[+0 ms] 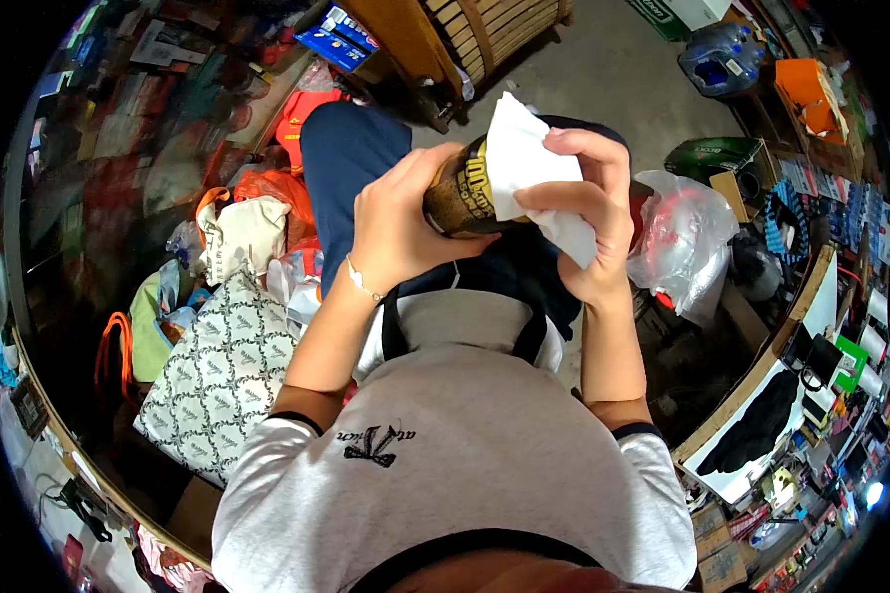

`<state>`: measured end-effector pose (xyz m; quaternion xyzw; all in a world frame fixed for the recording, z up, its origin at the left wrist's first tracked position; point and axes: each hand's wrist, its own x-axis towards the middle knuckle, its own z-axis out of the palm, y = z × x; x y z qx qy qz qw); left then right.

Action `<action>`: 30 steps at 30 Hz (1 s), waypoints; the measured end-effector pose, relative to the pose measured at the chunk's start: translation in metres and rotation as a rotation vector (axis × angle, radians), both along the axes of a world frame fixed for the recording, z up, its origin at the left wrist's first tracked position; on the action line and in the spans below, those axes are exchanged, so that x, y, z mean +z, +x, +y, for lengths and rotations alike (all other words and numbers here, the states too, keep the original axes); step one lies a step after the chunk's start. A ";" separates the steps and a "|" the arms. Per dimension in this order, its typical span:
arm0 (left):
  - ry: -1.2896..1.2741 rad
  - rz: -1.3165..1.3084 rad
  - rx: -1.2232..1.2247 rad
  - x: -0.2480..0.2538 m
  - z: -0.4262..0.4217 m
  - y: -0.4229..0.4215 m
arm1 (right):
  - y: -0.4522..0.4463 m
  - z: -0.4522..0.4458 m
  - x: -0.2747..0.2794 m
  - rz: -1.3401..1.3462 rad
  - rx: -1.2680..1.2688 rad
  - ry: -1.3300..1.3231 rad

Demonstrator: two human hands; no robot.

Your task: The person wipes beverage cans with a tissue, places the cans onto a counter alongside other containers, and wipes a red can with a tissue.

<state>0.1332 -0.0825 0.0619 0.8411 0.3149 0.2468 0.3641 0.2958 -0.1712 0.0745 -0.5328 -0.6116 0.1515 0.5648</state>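
Observation:
My left hand (pixel 398 212) is wrapped round a dark brown cylindrical container (pixel 455 198) with yellow lettering, tilted on its side over my lap. Between the thumb and fingers of my right hand (pixel 603 203) is a white tissue (pixel 520 158), pressed against the container's right end. The tissue covers that end, so I cannot tell whether it has an opening or a lid. Part of the tissue hangs down below the right fingers. Both hands are close together above my dark trousers (pixel 351 163).
A clear plastic bag (pixel 684 242) lies to the right, near a green box (pixel 712 155). On the left are a patterned white bag (pixel 222 371) and a cream cloth bag (pixel 247 237). A slatted wooden chair (pixel 494 38) stands ahead. Cluttered shelves and a counter (pixel 761 415) curve round the right.

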 end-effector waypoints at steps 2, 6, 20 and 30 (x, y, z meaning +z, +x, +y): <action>-0.020 0.015 0.033 0.001 0.000 -0.002 | 0.001 0.002 -0.001 -0.006 0.013 -0.021; -0.096 -0.026 0.029 -0.008 0.001 -0.007 | 0.007 0.014 -0.011 0.137 0.114 0.010; -1.030 -0.286 -0.461 -0.028 0.022 -0.027 | 0.001 0.037 -0.028 0.613 0.276 -0.060; -1.399 -0.251 -0.776 -0.040 0.017 -0.036 | -0.006 0.035 -0.032 0.591 0.306 -0.064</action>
